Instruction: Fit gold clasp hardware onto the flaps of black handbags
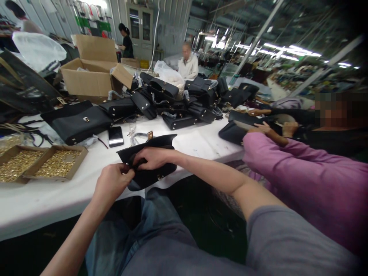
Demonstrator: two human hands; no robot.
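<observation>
A black handbag (149, 177) rests at the near edge of the white table, tilted toward my lap, with its flap raised behind my hands. My left hand (116, 178) pinches the bag's left end, thumb and fingers pressed together there. My right hand (152, 158) reaches in under the flap, its fingers curled round dark material at the same end. A small metal clasp shows on the bag's front, below my right wrist. The exact part between my fingertips is too small and dark to make out.
Two cardboard trays of gold-coloured hardware (57, 164) lie at the left. A phone (115, 137), a larger black bag (79, 122) and a pile of bags (172, 96) lie beyond. A pink-sleeved person (301, 168) works close at the right.
</observation>
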